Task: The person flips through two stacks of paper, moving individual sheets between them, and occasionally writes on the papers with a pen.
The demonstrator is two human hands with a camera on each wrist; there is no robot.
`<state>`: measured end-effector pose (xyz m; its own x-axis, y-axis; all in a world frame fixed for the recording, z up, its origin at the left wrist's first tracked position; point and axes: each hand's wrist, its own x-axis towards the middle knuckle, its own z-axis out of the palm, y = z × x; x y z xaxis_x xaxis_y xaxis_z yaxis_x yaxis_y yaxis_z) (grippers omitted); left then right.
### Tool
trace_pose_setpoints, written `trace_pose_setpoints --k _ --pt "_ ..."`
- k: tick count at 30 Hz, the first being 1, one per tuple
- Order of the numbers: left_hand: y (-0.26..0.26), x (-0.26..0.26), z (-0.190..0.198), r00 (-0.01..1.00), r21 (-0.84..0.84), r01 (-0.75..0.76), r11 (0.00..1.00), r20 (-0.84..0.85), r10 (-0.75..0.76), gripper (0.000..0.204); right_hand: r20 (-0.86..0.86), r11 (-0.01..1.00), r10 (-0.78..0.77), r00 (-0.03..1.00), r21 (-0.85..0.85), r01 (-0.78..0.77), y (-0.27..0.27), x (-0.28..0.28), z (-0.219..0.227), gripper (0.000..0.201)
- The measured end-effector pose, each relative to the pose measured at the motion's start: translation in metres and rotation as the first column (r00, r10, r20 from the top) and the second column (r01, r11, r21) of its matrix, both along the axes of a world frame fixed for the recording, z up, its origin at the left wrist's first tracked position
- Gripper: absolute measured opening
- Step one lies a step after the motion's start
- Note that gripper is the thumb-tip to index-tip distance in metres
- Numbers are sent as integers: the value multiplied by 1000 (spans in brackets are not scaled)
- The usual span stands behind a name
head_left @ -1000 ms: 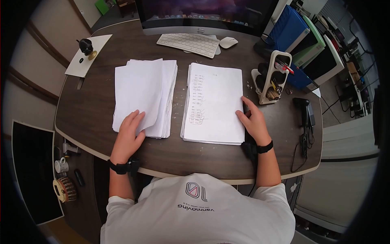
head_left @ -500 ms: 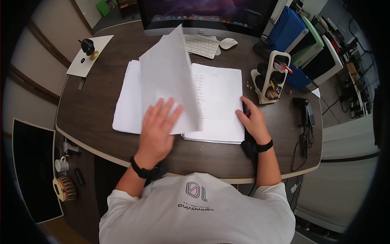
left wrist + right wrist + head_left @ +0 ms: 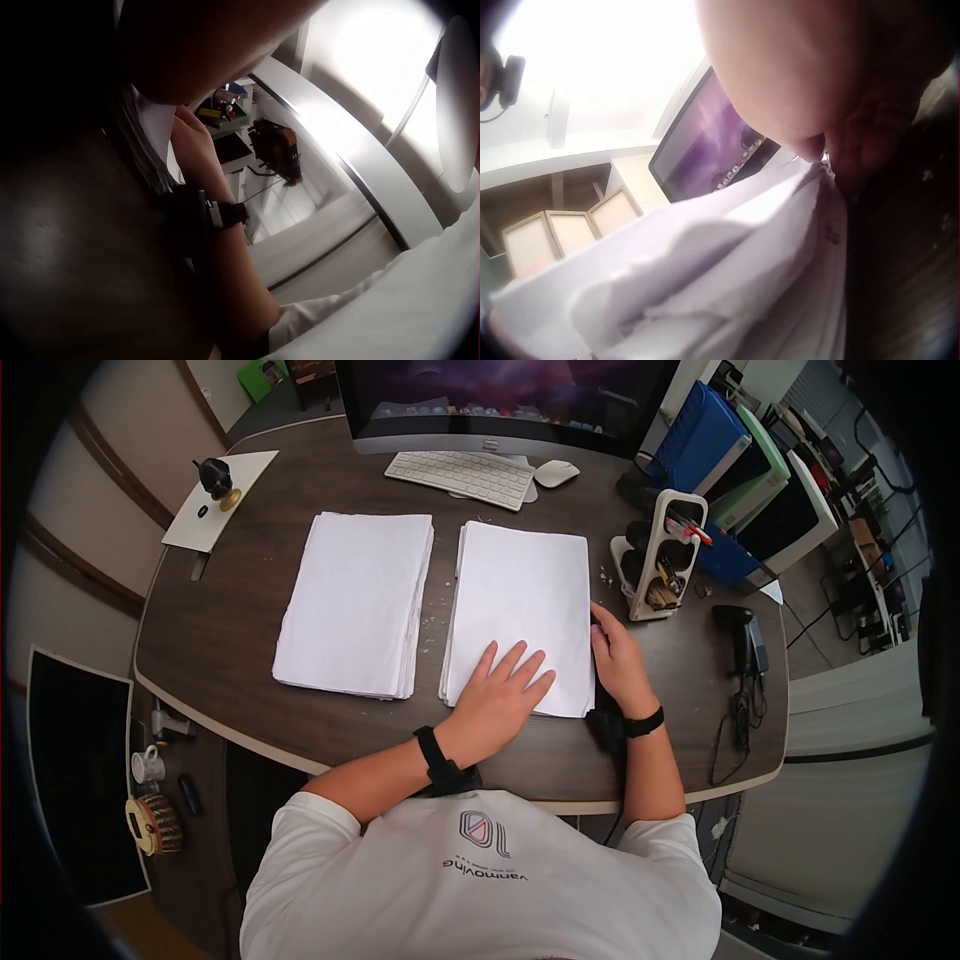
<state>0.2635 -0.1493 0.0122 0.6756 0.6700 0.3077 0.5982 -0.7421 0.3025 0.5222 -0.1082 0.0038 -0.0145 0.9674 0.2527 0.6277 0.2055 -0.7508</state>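
Two paper stacks lie side by side on the desk: a left stack and a right stack, both topped by a blank white sheet. My left hand rests on the lower part of the right stack, fingers straight and spread. Along that stack's right edge lies my right hand, its fingers beside the sheets. In the right wrist view the uneven edges of the sheets show below the right hand. Both wrists wear black bands.
A white keyboard and mouse lie behind the stacks, before a monitor. To the right stand a pen holder and upright folders. A black corded handheld device lies near the right edge.
My left hand has carried a sheet from the left stack onto the right one, covering the page with handwriting. My right hand has stayed at the right stack's edge.
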Motion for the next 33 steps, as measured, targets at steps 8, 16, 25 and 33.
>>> trace_pose_setpoints --k 8,16,25,33 --pt "11 -6 5 998 -40 59 997 3 -59 64 -15 998 -6 1000 -64 5 -1 -3 6 40" --pt "19 -9 4 992 -89 125 988 -4 -126 66 -81 999 -4 997 -37 1 -1 -3 4 44" --pt "10 -81 48 993 -66 44 997 110 -36 66 -35 988 -51 998 -150 45 -5 -5 11 52" --pt "-15 -196 39 822 -209 -566 797 -213 528 92 -28 993 -60 998 -108 57 -5 -5 13 52"
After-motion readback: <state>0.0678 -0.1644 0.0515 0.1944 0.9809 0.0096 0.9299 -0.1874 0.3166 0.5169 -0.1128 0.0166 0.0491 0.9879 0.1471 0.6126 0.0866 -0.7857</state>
